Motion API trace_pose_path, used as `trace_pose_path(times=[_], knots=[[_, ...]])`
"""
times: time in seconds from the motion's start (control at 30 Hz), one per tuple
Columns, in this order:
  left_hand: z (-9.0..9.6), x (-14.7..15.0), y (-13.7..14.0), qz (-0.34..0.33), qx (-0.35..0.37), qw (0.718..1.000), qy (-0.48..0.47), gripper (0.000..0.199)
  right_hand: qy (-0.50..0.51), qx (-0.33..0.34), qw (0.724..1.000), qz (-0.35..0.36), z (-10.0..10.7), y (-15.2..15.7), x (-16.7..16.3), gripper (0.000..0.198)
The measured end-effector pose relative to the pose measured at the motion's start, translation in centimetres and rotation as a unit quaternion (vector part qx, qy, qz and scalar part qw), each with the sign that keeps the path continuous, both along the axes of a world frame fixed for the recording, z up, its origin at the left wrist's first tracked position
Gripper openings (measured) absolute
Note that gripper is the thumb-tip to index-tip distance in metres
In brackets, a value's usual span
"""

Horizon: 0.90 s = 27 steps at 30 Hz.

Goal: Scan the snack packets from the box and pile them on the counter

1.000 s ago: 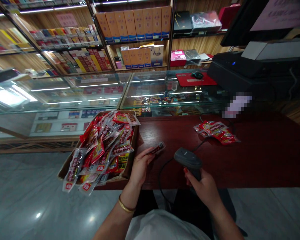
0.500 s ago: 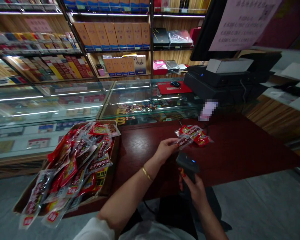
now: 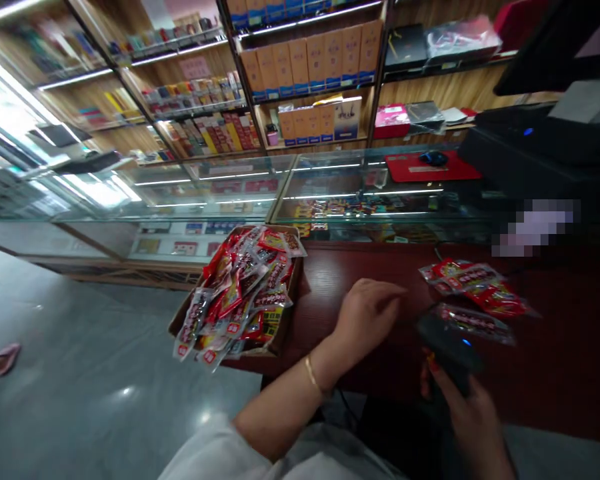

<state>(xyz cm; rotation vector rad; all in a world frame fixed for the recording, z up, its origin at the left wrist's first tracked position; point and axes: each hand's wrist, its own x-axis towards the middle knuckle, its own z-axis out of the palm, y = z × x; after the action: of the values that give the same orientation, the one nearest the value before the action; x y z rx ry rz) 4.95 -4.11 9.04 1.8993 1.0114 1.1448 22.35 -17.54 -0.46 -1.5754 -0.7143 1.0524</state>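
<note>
My right hand (image 3: 473, 407) is wrapped round the handle of a dark barcode scanner (image 3: 450, 347) with a small blue light on top. Just beyond the scanner lies a clear snack packet (image 3: 475, 323) on the dark red-brown counter. Several red and clear snack packets (image 3: 480, 283) overlap behind it. My left hand (image 3: 370, 313), with a gold bangle on the wrist, hovers over the counter between those packets and the box. Its fingers are loosely stretched and slightly blurred, with nothing visible in them. At left, a cardboard box (image 3: 286, 327) is heaped with similar snack packets (image 3: 240, 293).
A glass display case (image 3: 340, 175) runs behind the counter, bearing a mouse (image 3: 433, 158) on a red mat (image 3: 397, 168). Dark checkout equipment (image 3: 525, 153) stands at right. Boxed goods (image 3: 315, 60) fill the back shelves. Another person's foot (image 3: 7, 360) shows at far left.
My left hand has let go of the snack packet, which now lies in front of the other packets, and has drawn back toward the box. My view has swung left; the scanner stays in my right hand.
</note>
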Motion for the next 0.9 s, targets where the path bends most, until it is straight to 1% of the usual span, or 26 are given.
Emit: trace_pose_path(times=[0.07, 0.1, 0.17, 0.2, 0.27, 0.33, 0.4, 0.47, 0.5, 0.53, 0.6, 0.67, 0.7, 0.73, 0.8, 0.83, 0.87, 0.9], knots=[[2.3, -6.1, -2.3, 0.106, 0.041, 0.993, 0.025, 0.026, -0.016, 0.003, 0.999, 0.045, 0.6, 1.0, -1.3, 0.054], [3.3, -9.2, -3.3, 0.171, 0.063, 0.982, 0.05, 0.024, -0.023, 0.006, 0.998, 0.064, 1.0, 1.4, -2.1, 0.055], [4.3, -15.1, -4.8, 0.29, 0.113, 0.94, 0.137, 0.021, -0.033, 0.012, 0.996, 0.087, 1.7, 2.3, -3.6, 0.057], [4.5, -17.7, -5.3, 0.335, 0.131, 0.913, 0.191, 0.024, -0.032, 0.013, 0.995, 0.094, 2.0, 2.7, -4.2, 0.057], [4.0, -21.7, -5.9, 0.393, 0.13, 0.86, 0.297, 0.038, -0.023, 0.016, 0.995, 0.1, 2.1, 3.2, -5.3, 0.058], [3.0, -23.9, -6.3, 0.416, 0.103, 0.821, 0.377, 0.049, -0.014, 0.017, 0.995, 0.102, 1.7, 3.4, -5.9, 0.059], [2.0, -24.5, -6.5, 0.424, 0.087, 0.8, 0.415, 0.044, -0.01, 0.015, 0.994, 0.106, 1.1, 3.4, -6.1, 0.059], [1.5, -24.1, -6.5, 0.443, 0.099, 0.792, 0.409, 0.034, -0.011, 0.007, 0.993, 0.117, 0.7, 3.3, -6.0, 0.059], [1.6, -23.7, -6.6, 0.453, 0.114, 0.793, 0.39, 0.031, -0.013, 0.003, 0.993, 0.12, 0.6, 3.3, -5.9, 0.058], [1.8, -23.3, -6.6, 0.462, 0.13, 0.799, 0.362, 0.029, -0.018, 0.0, 0.993, 0.12, 0.6, 3.2, -5.8, 0.058], [2.7, -22.5, -6.9, 0.465, 0.155, 0.823, 0.287, 0.03, -0.033, 0.003, 0.993, 0.113, 1.0, 3.0, -5.7, 0.058], [3.7, -21.5, -7.2, 0.465, 0.145, 0.851, 0.196, 0.03, -0.05, 0.013, 0.993, 0.104, 1.6, 2.8, -5.6, 0.057], [4.0, -20.8, -7.3, 0.463, 0.114, 0.867, 0.146, 0.03, -0.057, 0.019, 0.993, 0.1, 1.9, 2.7, -5.6, 0.056], [4.2, -20.1, -7.4, 0.455, 0.063, 0.883, 0.091, 0.032, -0.062, 0.023, 0.993, 0.097, 2.1, 2.6, -5.5, 0.055], [4.2, -18.2, -7.2, 0.404, -0.077, 0.91, -0.045, 0.04, -0.068, 0.028, 0.993, 0.088, 2.5, 2.3, -5.3, 0.055], [4.0, -17.2, -6.9, 0.363, -0.147, 0.912, -0.12, 0.044, -0.066, 0.03, 0.994, 0.084, 2.6, 2.3, -5.2, 0.054], [3.6, -16.1, -6.6, 0.32, -0.207, 0.904, -0.192, 0.048, -0.062, 0.031, 0.994, 0.082, 2.6, 2.2, -5.0, 0.053], [3.3, -15.0, -6.3, 0.281, -0.251, 0.89, -0.257, 0.051, -0.056, 0.031, 0.994, 0.083, 2.7, 2.1, -4.8, 0.052]])
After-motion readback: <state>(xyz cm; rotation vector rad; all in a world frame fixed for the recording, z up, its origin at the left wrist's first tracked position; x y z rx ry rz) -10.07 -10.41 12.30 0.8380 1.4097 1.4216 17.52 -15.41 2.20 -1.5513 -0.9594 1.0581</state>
